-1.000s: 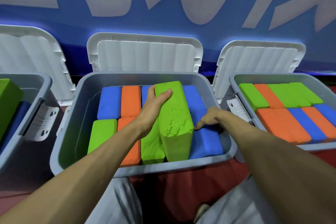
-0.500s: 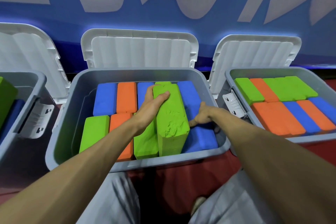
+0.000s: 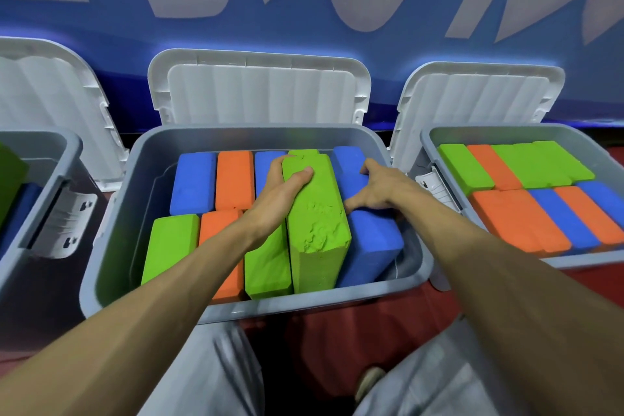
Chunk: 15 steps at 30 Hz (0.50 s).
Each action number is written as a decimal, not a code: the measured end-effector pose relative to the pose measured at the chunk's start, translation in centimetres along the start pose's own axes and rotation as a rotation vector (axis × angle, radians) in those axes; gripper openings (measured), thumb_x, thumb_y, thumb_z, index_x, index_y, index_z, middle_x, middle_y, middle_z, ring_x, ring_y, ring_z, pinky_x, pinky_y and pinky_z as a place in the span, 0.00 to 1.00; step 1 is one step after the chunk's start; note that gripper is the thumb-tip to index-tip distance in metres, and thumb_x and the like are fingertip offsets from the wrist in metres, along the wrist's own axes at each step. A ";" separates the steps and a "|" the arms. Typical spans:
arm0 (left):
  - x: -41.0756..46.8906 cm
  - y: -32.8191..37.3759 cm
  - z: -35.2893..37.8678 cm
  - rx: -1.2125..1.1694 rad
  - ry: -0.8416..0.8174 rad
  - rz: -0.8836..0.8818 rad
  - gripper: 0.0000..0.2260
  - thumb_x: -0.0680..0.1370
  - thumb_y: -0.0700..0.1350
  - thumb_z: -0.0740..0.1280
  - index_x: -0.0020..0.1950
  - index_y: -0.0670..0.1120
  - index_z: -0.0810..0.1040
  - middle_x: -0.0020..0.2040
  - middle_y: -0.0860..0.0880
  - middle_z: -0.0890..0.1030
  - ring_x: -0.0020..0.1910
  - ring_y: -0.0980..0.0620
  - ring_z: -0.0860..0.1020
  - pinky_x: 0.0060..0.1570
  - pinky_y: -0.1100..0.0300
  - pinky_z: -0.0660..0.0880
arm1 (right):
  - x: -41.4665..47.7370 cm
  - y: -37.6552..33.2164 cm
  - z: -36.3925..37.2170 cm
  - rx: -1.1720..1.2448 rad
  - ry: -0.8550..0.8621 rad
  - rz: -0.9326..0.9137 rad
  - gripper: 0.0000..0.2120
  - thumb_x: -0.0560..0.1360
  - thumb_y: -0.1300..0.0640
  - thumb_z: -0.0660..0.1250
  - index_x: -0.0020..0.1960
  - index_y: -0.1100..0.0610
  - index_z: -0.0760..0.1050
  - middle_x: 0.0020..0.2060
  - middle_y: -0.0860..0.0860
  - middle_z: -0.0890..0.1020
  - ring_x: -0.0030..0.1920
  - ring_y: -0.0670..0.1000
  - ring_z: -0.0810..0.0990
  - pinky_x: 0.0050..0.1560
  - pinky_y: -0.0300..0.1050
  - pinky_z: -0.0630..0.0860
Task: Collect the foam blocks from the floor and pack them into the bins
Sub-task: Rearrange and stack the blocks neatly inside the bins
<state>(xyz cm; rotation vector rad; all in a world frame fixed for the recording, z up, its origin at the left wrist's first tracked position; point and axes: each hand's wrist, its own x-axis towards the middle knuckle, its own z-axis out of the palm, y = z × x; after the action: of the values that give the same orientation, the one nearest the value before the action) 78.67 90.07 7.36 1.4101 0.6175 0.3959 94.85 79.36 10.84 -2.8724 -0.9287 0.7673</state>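
The middle grey bin (image 3: pixel 111 246) holds blue, orange and green foam blocks packed side by side. My left hand (image 3: pixel 283 194) grips a chipped green block (image 3: pixel 317 223) standing on edge, higher than its neighbours, between another green block (image 3: pixel 266 263) and a tilted blue block (image 3: pixel 368 246). My right hand (image 3: pixel 374 187) rests on the blue blocks at the bin's right side, its fingers curled over the far blue block (image 3: pixel 347 165) and its thumb against the green block's side.
A second grey bin (image 3: pixel 429 142) at the right is packed with green, orange and blue blocks. Part of a third bin (image 3: pixel 64 159) shows at the left. White lids (image 3: pixel 260 91) stand open against the blue wall. Red floor lies below, with my knees near the bin.
The green block has sunk lower between its neighbours. My right hand moved up from the near blue block and spread over the far blue block, beside the green one.
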 end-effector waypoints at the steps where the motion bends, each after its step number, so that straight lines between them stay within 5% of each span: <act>1: 0.2 -0.2 0.3 -0.001 0.007 -0.004 0.19 0.78 0.55 0.65 0.67 0.52 0.66 0.59 0.52 0.77 0.58 0.56 0.77 0.58 0.59 0.74 | 0.0 -0.2 -0.2 -0.020 0.001 -0.007 0.46 0.58 0.37 0.77 0.70 0.49 0.61 0.63 0.53 0.73 0.61 0.57 0.73 0.60 0.54 0.73; 6: 0.9 -0.4 -0.1 0.009 0.008 -0.030 0.17 0.79 0.53 0.64 0.65 0.50 0.67 0.56 0.53 0.79 0.54 0.58 0.79 0.54 0.63 0.75 | 0.5 0.0 -0.8 -0.011 -0.104 -0.044 0.44 0.62 0.36 0.75 0.70 0.50 0.60 0.60 0.52 0.74 0.56 0.57 0.76 0.56 0.54 0.75; 8: 0.7 -0.9 -0.2 0.018 -0.001 -0.034 0.14 0.80 0.52 0.63 0.63 0.51 0.68 0.55 0.55 0.80 0.52 0.60 0.79 0.50 0.68 0.74 | 0.9 0.8 -1.0 0.173 -0.152 -0.035 0.33 0.70 0.42 0.73 0.68 0.50 0.62 0.49 0.53 0.76 0.40 0.55 0.78 0.40 0.50 0.79; 10: 0.6 -1.6 0.4 0.060 -0.006 -0.047 0.15 0.78 0.57 0.65 0.62 0.54 0.68 0.61 0.52 0.78 0.59 0.57 0.77 0.59 0.63 0.72 | 1.2 1.2 -0.7 0.198 -0.131 -0.032 0.24 0.75 0.48 0.69 0.66 0.51 0.65 0.42 0.53 0.75 0.30 0.52 0.74 0.32 0.45 0.75; 13: 1.1 -2.0 1.3 0.127 -0.003 -0.090 0.29 0.70 0.67 0.63 0.67 0.55 0.65 0.69 0.48 0.72 0.66 0.51 0.73 0.70 0.52 0.65 | 1.6 1.3 -0.2 0.117 -0.057 -0.077 0.20 0.75 0.51 0.70 0.65 0.53 0.70 0.49 0.51 0.73 0.43 0.51 0.74 0.44 0.44 0.71; 15: 1.4 -1.6 1.6 0.212 -0.039 -0.125 0.30 0.77 0.63 0.61 0.74 0.52 0.57 0.72 0.45 0.68 0.69 0.48 0.69 0.70 0.58 0.61 | 1.8 1.2 -0.3 0.126 -0.021 -0.079 0.16 0.76 0.56 0.68 0.62 0.55 0.73 0.50 0.51 0.74 0.49 0.52 0.74 0.45 0.41 0.71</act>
<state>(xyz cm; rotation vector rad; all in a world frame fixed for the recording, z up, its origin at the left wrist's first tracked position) 80.63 89.44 5.60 1.5680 0.7282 0.2076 96.96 79.40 10.11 -2.7077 -0.9530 0.8191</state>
